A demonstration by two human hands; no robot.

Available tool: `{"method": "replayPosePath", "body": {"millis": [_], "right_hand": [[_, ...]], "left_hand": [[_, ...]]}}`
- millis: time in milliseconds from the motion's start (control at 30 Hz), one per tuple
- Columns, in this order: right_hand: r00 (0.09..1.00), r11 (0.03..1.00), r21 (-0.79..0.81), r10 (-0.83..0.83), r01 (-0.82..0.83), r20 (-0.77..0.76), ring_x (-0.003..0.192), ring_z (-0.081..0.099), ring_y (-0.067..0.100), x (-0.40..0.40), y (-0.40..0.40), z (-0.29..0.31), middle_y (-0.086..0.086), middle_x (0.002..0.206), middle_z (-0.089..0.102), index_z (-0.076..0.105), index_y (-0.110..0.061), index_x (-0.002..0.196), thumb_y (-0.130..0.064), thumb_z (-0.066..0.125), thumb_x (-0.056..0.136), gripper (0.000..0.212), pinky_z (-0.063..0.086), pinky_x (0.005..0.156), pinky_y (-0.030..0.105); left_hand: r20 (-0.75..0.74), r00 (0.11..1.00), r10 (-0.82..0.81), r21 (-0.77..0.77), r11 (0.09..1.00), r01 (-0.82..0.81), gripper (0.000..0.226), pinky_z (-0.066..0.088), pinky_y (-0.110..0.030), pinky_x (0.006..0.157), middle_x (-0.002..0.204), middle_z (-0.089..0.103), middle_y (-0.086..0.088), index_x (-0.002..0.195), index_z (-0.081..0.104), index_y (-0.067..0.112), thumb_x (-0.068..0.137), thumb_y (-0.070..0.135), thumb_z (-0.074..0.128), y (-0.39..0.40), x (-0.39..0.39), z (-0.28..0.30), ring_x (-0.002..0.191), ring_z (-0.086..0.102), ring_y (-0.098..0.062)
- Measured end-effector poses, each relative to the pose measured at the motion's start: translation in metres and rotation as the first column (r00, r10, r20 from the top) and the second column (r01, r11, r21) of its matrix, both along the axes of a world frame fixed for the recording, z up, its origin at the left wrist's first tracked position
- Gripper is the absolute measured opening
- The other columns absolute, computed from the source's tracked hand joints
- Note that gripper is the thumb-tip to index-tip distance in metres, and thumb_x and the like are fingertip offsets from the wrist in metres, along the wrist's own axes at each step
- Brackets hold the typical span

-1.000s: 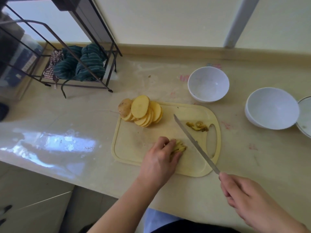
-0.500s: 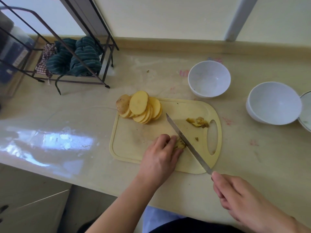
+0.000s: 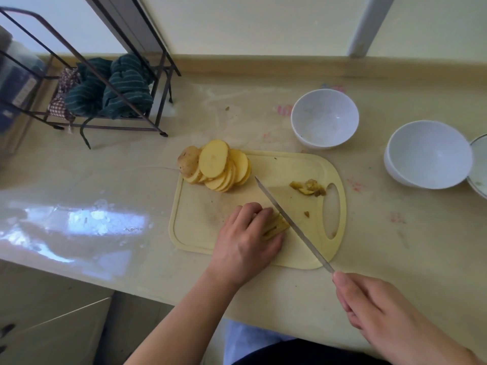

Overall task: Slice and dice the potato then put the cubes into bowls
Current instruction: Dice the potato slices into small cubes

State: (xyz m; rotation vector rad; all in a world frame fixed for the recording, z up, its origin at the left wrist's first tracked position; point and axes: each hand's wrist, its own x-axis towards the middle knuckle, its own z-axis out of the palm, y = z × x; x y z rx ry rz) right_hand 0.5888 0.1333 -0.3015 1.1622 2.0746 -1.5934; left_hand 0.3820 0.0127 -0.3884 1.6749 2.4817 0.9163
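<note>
A pale yellow cutting board lies on the counter. At its back left corner leans a fanned stack of round potato slices. Near the board's front, my left hand holds down a small bundle of potato strips with curled fingers. My right hand grips the handle of a long knife, whose blade lies across the right end of the strips. Two white bowls stand behind and to the right: one bowl just past the board, a second bowl farther right.
A small heap of potato scraps sits by the board's handle hole. A plate's rim shows at the right edge. A black wire rack with striped cloths stands at the back left. The counter's front edge runs under my forearms.
The knife has come left from open board onto the strips beside my left hand's fingertips. My left hand stays on the strips.
</note>
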Motion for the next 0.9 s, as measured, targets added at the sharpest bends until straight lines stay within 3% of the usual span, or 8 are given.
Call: {"method": "replayPosePath", "body": {"millis": [167, 767, 900], "right_hand": [[1.0, 1.0, 0.007, 0.003, -0.003, -0.022, 0.049, 0.029, 0.009, 0.003, -0.002, 0.001, -0.003, 0.053, 0.033, 0.04, -0.01, 0.074, -0.098, 0.025, 0.063, 0.089, 0.027, 0.052, 0.03], [0.999, 0.999, -0.007, 0.036, -0.036, 0.035, 0.05, 0.03, 0.008, 0.011, -0.004, 0.008, -0.002, 0.053, 0.031, 0.039, -0.005, 0.072, -0.101, 0.019, 0.057, 0.098, 0.028, 0.054, 0.03], [0.995, 0.998, 0.021, 0.053, -0.055, 0.087, 0.048, 0.035, 0.007, 0.013, -0.004, 0.014, -0.001, 0.052, 0.038, 0.042, -0.011, 0.073, -0.103, 0.01, 0.05, 0.099, 0.031, 0.053, 0.024]], "left_hand": [[-0.003, 0.988, -0.154, 0.075, 0.985, 0.154, 0.016, 0.055, -0.041, 0.084, 0.106, 0.069, -0.018, 0.1, 0.075, -0.003, 0.093, 0.011, 0.075, 0.001, -0.002, -0.006, 0.095, 0.066, -0.034], [0.001, 0.986, -0.164, 0.093, 0.982, 0.163, 0.011, 0.056, -0.039, 0.081, 0.104, 0.071, -0.016, 0.096, 0.076, -0.005, 0.089, 0.004, 0.075, 0.004, -0.002, -0.007, 0.093, 0.067, -0.033], [0.008, 0.987, -0.161, 0.097, 0.982, 0.16, 0.011, 0.056, -0.038, 0.082, 0.104, 0.071, -0.016, 0.097, 0.076, -0.004, 0.09, 0.005, 0.075, 0.004, -0.002, -0.008, 0.094, 0.067, -0.033]]}}
